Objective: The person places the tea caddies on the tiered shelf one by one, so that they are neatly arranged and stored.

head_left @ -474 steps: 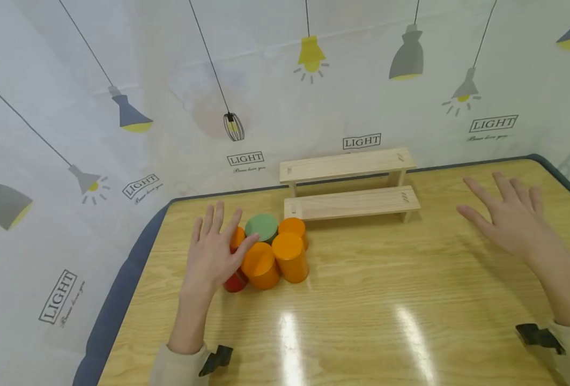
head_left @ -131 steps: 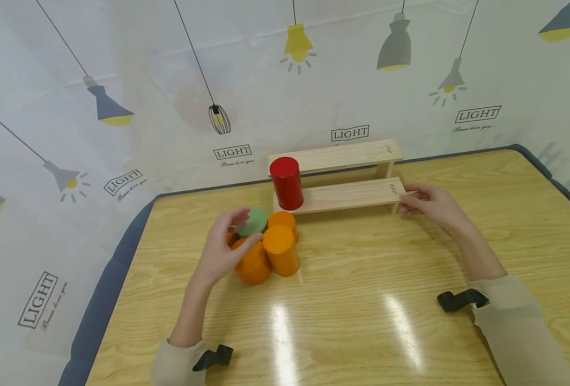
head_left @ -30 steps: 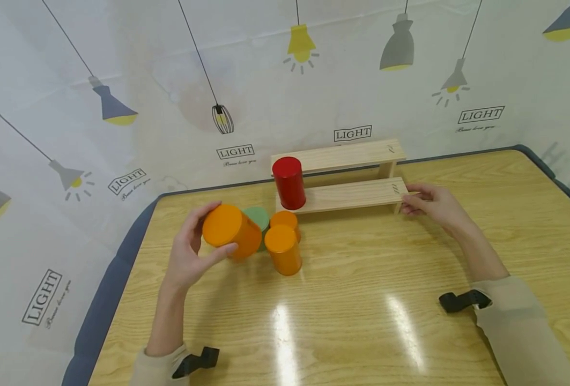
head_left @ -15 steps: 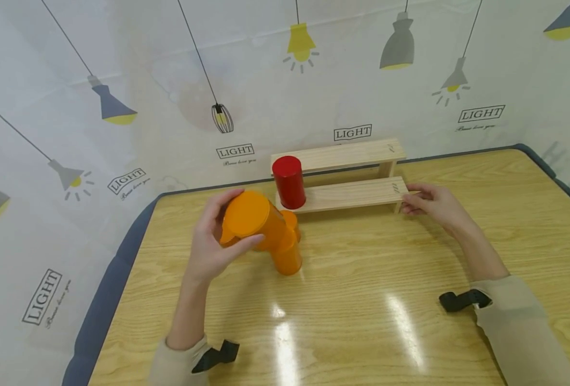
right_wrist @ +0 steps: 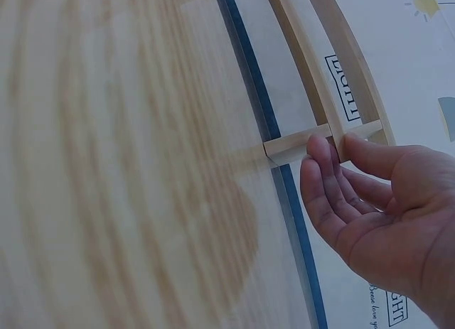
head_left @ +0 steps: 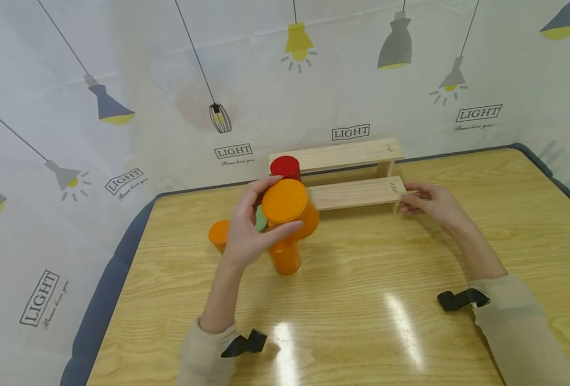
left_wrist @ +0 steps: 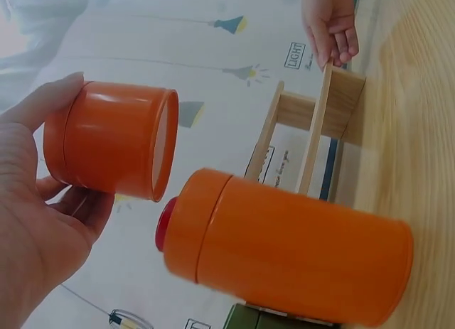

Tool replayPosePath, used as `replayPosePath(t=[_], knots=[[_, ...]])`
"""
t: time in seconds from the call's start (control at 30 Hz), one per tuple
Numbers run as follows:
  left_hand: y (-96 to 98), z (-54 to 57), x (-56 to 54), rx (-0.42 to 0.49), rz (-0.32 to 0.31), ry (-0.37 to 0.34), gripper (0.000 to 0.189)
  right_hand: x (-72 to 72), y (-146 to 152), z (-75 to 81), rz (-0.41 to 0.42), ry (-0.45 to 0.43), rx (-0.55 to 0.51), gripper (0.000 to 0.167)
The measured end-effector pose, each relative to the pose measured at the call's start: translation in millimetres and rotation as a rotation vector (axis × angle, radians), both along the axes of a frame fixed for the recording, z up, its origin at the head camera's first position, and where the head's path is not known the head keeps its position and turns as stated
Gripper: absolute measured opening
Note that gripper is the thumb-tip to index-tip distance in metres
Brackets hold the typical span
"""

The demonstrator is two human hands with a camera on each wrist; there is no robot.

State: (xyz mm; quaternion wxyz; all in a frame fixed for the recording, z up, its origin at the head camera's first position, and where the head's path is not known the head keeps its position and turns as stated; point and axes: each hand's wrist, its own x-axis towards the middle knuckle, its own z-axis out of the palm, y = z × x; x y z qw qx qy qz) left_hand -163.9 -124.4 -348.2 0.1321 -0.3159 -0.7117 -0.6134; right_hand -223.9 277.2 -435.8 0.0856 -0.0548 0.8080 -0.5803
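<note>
1. The left hand (head_left: 248,231) pinches the held orange canister (head_left: 289,203) round its side, thumb on the near side and fingers on the far side
2. That canister is up off the table (head_left: 352,327), above a standing orange canister (head_left: 286,260); the left wrist view shows a narrow gap between the two
3. Its long axis is tilted: in the head view the lid faces up toward the camera and the base leans away to the right; the exact angle is hard to tell
4. The relation that seems to count most is canister to wooden stand (head_left: 342,155): the lower step (head_left: 357,193) lies beyond it and to its right, running left to right
5. The red canister (head_left: 285,165) stands at the left end of that step, partly hidden behind the held one, so the stretch to the right of the red looks the easier to reach
6. The right hand (head_left: 431,205) pinches the right end of the lower step, well apart from the canister; the left hand is the nearer one, being wrapped about it
7. A green canister (head_left: 261,220) is partly hidden behind the left hand, and a far-left orange canister (head_left: 219,234) stands to that hand's left
</note>
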Motion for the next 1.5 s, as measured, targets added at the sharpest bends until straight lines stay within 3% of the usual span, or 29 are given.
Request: replayPosePath(t=[0.37, 0.67, 0.93, 1.13, 1.5], knots=[[29.6, -9.7, -14.9, 0.002, 0.03, -0.002, 0.073, 0.6, -1.5, 2.6, -0.007, -0.014, 0.013, 0.06], [41.1, -20.3, -26.2, -0.052, 0.089, -0.06, 0.074, -1.0, -1.0, -0.4, -0.01, -0.014, 0.013, 0.061], [53.0, -25.9, -33.0, -0.055, 0.079, -0.103, 0.074, -0.5, -1.3, -0.1, -0.008, -0.008, 0.012, 0.061], [62.6, -25.6, -37.7, -0.033, 0.046, -0.121, 0.074, -2.0, -0.2, -2.0, -0.008, -0.018, 0.013, 0.061], [77.1, -20.7, -52.6, -0.152, 0.124, -0.155, 0.076, -1.3, -0.2, -1.1, -0.013, -0.017, 0.018, 0.062]])
